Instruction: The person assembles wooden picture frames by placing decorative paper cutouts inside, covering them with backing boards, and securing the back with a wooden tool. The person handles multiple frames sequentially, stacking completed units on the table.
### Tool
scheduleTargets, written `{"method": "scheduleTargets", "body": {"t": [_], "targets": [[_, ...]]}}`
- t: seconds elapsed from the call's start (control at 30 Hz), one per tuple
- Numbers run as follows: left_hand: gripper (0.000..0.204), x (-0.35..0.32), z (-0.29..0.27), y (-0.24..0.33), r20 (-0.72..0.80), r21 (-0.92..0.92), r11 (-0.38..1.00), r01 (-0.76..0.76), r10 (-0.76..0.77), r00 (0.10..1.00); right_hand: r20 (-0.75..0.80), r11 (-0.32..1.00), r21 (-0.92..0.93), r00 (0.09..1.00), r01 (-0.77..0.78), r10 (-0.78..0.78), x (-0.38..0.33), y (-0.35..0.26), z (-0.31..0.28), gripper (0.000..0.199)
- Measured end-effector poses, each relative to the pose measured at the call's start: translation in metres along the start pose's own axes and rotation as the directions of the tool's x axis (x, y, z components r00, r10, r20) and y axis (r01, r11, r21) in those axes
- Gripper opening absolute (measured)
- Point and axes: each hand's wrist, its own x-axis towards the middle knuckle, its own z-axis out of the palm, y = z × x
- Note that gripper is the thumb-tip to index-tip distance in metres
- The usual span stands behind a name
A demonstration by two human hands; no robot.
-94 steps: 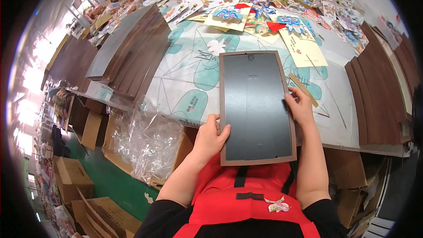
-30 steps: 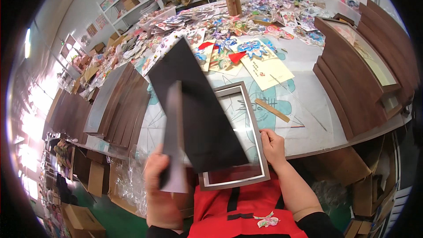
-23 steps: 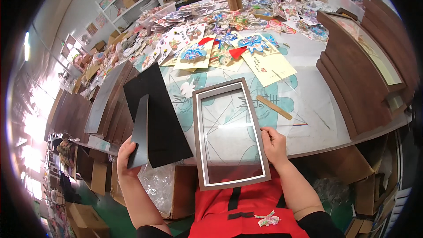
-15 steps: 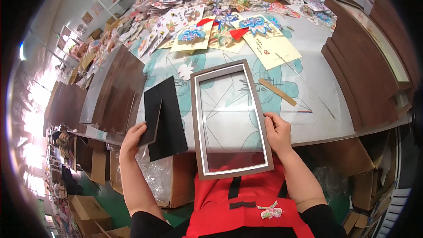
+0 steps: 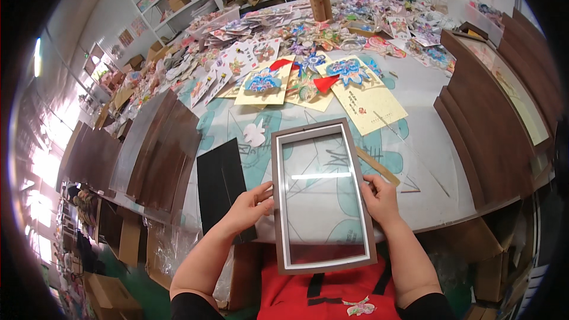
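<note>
A brown picture frame (image 5: 277, 219), deep, with a white inner border and a clear pane, is tilted up over the table's front edge before me. My right hand (image 5: 381, 200) grips its right side. At its left side is my left hand (image 5: 249, 208), thumb and fingers closed against the edge, the fingertips partly hidden. A black backing board (image 5: 220, 181) lies on the table just left of the frame, its lower part behind my left wrist. Beyond the frame sit a white paper cutout (image 5: 254, 134) and a flat wooden stick (image 5: 379, 166), partly covered by the frame.
Cream cards (image 5: 373, 109) with blue and red ornaments lie farther back. Behind them spread heaps of colourful cutouts (image 5: 249, 26). Stacks of brown frames stand left (image 5: 160, 154) and right (image 5: 474, 124). A thin rod (image 5: 415, 154) rests at right. Cardboard boxes (image 5: 112, 296) are below.
My left hand has let go of the black board, now lying on the table, and moved right to the frame's left side. The view has tilted up, showing more of the far shelves.
</note>
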Motion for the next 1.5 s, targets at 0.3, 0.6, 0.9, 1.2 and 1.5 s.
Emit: {"method": "scheduleTargets", "body": {"t": [0.3, 0.6, 0.9, 1.2, 1.5], "targets": [[0.032, 0.181, -0.007, 0.059, -0.154, 0.101, 0.939, -0.328, 0.34, 0.928, -0.066, 1.0, 0.018, 0.998, -0.013, 0.014, 0.004, 0.006, 0.002, 0.016], [0.046, 0.321, 0.084, 0.102, 0.045, -0.513, 0.851, 0.107, -0.098, 0.994, -0.035, 0.998, 0.005, 0.997, -0.064, 0.065, 0.005, 0.003, 0.0, 0.016], [0.043, 0.332, 0.117, 0.117, -0.271, -0.557, 0.78, -0.286, 0.154, 0.95, -0.05, 1.0, -0.009, 0.998, -0.025, 0.025, 0.004, 0.003, -0.001, 0.016], [0.028, 0.235, 0.048, 0.195, -0.621, -0.176, 0.632, -0.755, 0.523, 0.583, -0.062, 1.0, 0.008, 0.998, 0.022, -0.022, 0.003, 0.008, 0.001, 0.017], [0.025, 0.081, -0.019, 0.186, -0.636, 0.031, 0.587, -0.809, 0.636, 0.437, -0.088, 0.998, 0.058, 0.996, 0.017, -0.012, 0.002, 0.014, 0.004, 0.019]]}}
